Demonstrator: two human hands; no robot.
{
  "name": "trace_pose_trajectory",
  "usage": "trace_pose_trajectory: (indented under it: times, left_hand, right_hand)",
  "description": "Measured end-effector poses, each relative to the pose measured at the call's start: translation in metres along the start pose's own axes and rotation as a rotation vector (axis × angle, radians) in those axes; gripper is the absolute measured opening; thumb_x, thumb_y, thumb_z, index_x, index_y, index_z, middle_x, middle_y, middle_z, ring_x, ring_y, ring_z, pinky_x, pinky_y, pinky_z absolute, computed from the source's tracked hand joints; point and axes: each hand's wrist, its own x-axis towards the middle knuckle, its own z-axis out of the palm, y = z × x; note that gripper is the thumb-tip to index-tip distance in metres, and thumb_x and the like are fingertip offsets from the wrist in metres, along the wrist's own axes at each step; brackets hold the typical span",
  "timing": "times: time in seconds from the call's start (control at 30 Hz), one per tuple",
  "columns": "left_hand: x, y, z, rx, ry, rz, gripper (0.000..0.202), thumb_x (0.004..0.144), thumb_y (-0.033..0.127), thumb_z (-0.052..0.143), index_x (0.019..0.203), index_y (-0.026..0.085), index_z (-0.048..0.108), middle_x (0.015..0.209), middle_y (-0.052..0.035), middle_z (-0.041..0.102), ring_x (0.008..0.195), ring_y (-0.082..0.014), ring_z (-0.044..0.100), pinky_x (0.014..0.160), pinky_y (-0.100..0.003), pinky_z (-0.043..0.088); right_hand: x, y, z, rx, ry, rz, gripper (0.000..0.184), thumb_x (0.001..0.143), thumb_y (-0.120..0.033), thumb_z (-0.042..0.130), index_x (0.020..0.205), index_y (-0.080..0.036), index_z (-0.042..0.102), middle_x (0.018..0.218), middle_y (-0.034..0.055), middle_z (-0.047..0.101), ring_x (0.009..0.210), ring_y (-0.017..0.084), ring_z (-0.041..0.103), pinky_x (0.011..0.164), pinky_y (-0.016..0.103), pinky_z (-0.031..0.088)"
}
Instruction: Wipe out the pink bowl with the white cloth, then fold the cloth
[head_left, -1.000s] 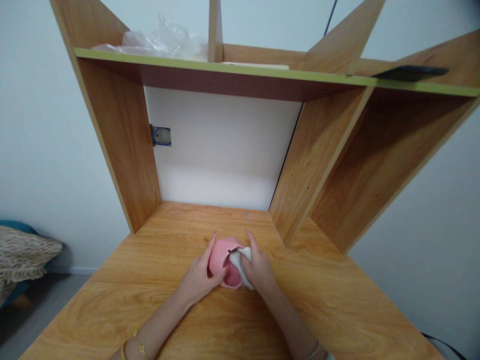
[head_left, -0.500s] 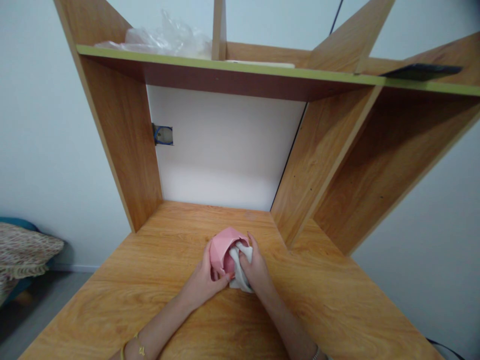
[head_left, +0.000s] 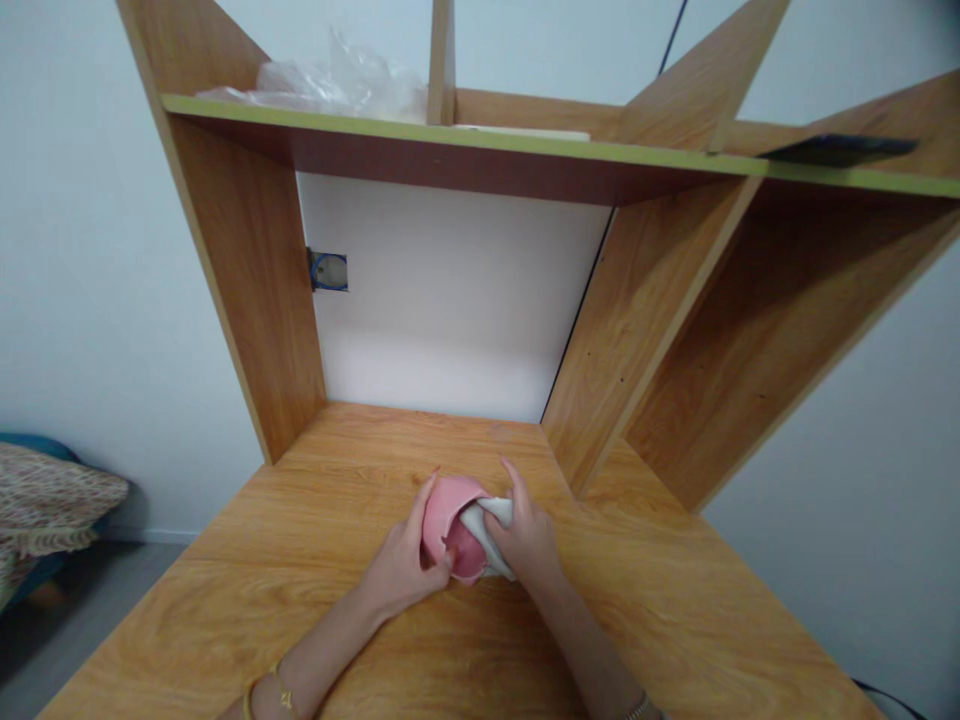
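Note:
A pink faceted bowl [head_left: 441,510] with an uneven rim is tilted on its side, its opening turned toward me and to the right. My left hand [head_left: 403,560] grips it from the left, thumb at the lower rim and fingers around the back. A white cloth [head_left: 487,535] is pinched in my right hand [head_left: 529,540], thumb on top and index finger raised. Part of the cloth lies over the bowl's right rim and inside the opening. The right fingers behind the cloth are hidden.
The wooden desktop [head_left: 300,600] lies under both hands. A shelf [head_left: 510,165] spans above, bearing a clear plastic bag [head_left: 337,85] and a dark flat object [head_left: 840,150]. Upright wooden panels [head_left: 600,350] stand behind on the right. An uncovered wall box [head_left: 328,271] shows blue wire.
The bowl has turned in my left hand and sits slightly lower. My right hand has shifted a little right with the cloth, its index finger now lifted away from the rim.

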Motion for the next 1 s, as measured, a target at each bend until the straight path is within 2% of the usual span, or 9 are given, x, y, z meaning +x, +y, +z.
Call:
trace_pose_trajectory:
  times: [0.17,0.3,0.4,0.5,0.57,0.63,0.77,0.93,1.0]
  left_hand:
    - [-0.001,-0.002,-0.005,0.061,0.007,0.055,0.076,0.075,0.037,0.05,0.14,0.016,0.016,0.124,-0.0136,0.052,0.102,-0.0252,0.057,0.091,-0.036,0.041]
    - [0.0,-0.001,-0.006,0.082,0.005,0.013,0.075,0.076,0.041,0.051,0.139,0.016,0.018,0.11,-0.0119,0.06,0.097,-0.026,0.059,0.089,-0.038,0.043]
    - [0.001,-0.001,-0.006,0.041,0.009,-0.047,0.083,0.076,0.042,0.053,0.141,0.014,0.009,0.091,-0.0078,0.064,0.082,-0.0235,0.062,0.08,-0.038,0.047]
    - [0.003,-0.003,-0.005,-0.134,0.003,-0.038,0.092,0.078,0.045,0.054,0.14,0.014,-0.007,0.095,-0.0081,0.062,0.079,-0.0212,0.062,0.076,-0.036,0.048]
    - [0.004,-0.004,-0.003,-0.247,-0.006,-0.011,0.097,0.078,0.046,0.056,0.139,0.015,-0.012,0.107,-0.0115,0.058,0.087,-0.0218,0.061,0.079,-0.036,0.048]
    - [0.004,-0.004,0.001,-0.259,0.012,-0.006,0.103,0.074,0.046,0.062,0.139,0.016,-0.012,0.118,-0.0151,0.051,0.101,-0.0249,0.056,0.087,-0.039,0.044]
    - [0.003,-0.001,0.008,-0.179,0.061,0.025,0.1,0.071,0.04,0.066,0.14,0.015,-0.002,0.135,-0.019,0.034,0.126,-0.0287,0.034,0.103,-0.044,0.028]
    - [0.003,0.004,0.003,-0.141,0.09,-0.025,0.087,0.075,0.031,0.06,0.139,0.015,0.002,0.125,-0.0171,0.047,0.109,-0.025,0.051,0.094,-0.041,0.04]
    - [0.004,0.004,0.001,-0.104,0.099,-0.042,0.085,0.074,0.03,0.06,0.138,0.014,0.007,0.125,-0.0168,0.047,0.109,-0.026,0.051,0.093,-0.041,0.041]
  right_hand:
    - [-0.001,-0.002,0.005,0.03,-0.095,0.048,0.067,0.075,-0.022,0.05,0.137,-0.018,0.025,0.073,0.0017,0.062,0.062,0.018,0.058,0.058,0.025,0.04]
    - [-0.001,-0.002,0.008,0.119,-0.139,0.065,0.066,0.075,-0.018,0.047,0.137,-0.018,0.025,0.072,0.0019,0.062,0.059,0.017,0.057,0.057,0.025,0.04]
    - [-0.001,-0.001,0.009,0.168,-0.119,0.086,0.064,0.075,-0.018,0.043,0.137,-0.016,0.026,0.069,0.0013,0.061,0.058,0.018,0.057,0.055,0.025,0.041]
    - [-0.002,-0.001,0.01,0.229,-0.081,0.13,0.063,0.076,-0.019,0.042,0.137,-0.016,0.026,0.07,0.0013,0.062,0.058,0.018,0.057,0.054,0.025,0.042]
    - [-0.002,-0.002,0.012,0.271,-0.035,0.16,0.062,0.077,-0.02,0.042,0.137,-0.016,0.026,0.077,0.0031,0.063,0.063,0.018,0.059,0.056,0.025,0.043]
    - [-0.002,-0.003,0.014,0.319,0.016,0.176,0.061,0.078,-0.021,0.042,0.137,-0.016,0.025,0.086,0.0049,0.064,0.072,0.018,0.061,0.06,0.025,0.045]
    - [-0.004,-0.007,0.019,0.405,0.028,0.178,0.063,0.079,-0.021,0.04,0.138,-0.015,0.02,0.087,0.0044,0.064,0.076,0.018,0.062,0.063,0.025,0.046]
    - [-0.006,-0.014,0.02,0.395,-0.03,0.196,0.068,0.079,-0.023,0.043,0.14,-0.017,0.015,0.082,0.0041,0.065,0.071,0.019,0.062,0.06,0.026,0.046]
    - [-0.005,-0.016,0.017,0.316,-0.038,0.225,0.072,0.078,-0.025,0.046,0.141,-0.018,0.012,0.076,0.0032,0.064,0.067,0.021,0.062,0.058,0.027,0.045]
